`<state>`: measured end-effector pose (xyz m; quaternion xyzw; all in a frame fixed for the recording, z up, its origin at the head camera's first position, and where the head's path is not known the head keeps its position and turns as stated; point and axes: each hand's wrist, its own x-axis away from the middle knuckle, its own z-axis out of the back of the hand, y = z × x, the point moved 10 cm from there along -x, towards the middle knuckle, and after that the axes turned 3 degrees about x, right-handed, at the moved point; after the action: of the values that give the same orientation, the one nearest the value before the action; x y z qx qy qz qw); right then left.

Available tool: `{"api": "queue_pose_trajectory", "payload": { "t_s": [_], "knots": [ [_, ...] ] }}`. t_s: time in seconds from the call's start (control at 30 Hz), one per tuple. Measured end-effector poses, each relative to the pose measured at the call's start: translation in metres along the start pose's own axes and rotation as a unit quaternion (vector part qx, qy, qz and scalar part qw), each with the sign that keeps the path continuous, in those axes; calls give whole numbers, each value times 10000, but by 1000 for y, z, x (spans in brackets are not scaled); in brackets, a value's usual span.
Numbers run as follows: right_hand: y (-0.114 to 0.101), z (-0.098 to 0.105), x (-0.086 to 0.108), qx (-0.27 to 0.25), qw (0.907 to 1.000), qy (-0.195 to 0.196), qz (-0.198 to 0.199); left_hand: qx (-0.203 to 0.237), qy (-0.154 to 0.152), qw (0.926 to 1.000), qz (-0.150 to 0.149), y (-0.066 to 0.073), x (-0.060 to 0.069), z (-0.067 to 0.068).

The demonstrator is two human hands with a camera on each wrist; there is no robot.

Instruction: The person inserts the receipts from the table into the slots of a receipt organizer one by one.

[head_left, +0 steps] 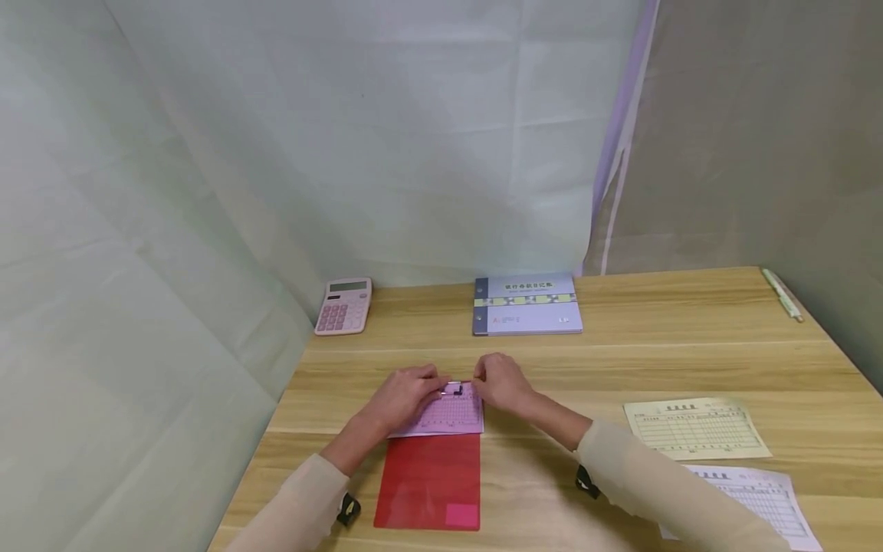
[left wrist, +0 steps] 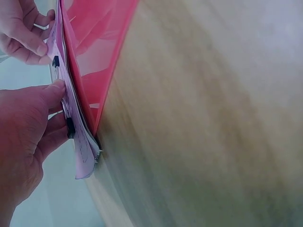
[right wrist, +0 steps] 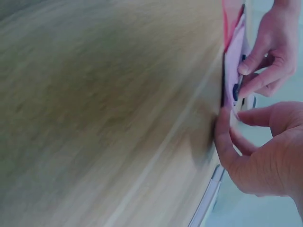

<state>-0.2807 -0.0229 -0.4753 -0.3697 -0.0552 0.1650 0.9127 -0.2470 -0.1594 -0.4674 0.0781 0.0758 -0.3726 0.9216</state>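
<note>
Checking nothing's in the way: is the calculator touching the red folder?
No, bare tabletop shows between the calculator and the red folder in the head view.

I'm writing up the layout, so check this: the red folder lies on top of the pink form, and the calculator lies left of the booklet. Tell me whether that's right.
Not quite: the pink form lies on top of the red folder, not under it, as the head view shows. The calculator does lie left of the booklet.
</note>
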Motion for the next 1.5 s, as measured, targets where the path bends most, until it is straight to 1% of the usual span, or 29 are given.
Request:
{"api": "queue_pose_trajectory", "payload": {
  "t_s": [0.1,0.17,0.27,0.37,0.5,0.6,0.73,0.93,1.1,1.5],
  "knots": [
    [2,-5,1,-183,9994,-301,-64,15,-66,10000,66,-1,0,-1],
    [4,-10,3,-494,9972,-543,-163,7,-101,9999,81,-1,0,-2],
    [8,-16,7,-1088,9897,-819,-446,-35,-85,10000,19,0,0,-2],
    [12,-19,10,-1496,9828,-845,-669,-68,-32,9999,-67,1,0,-2],
    [14,-20,12,-1749,9779,-723,-889,-72,34,9998,-156,3,0,0],
    [16,-21,12,-1860,9748,-690,-1021,-56,99,9997,-237,4,0,2],
    [17,-23,12,-2003,9709,-681,-1118,-75,133,9995,-265,5,0,3],
    [19,-24,13,-2185,9640,-720,-1331,-118,8,9998,-178,4,-1,1],
    [21,-25,14,-2212,9608,-779,-1479,-113,-5,9998,-157,3,0,0],
    [23,-25,14,-2318,9579,-717,-1536,-134,38,9997,-215,4,0,0]
  ]
}}
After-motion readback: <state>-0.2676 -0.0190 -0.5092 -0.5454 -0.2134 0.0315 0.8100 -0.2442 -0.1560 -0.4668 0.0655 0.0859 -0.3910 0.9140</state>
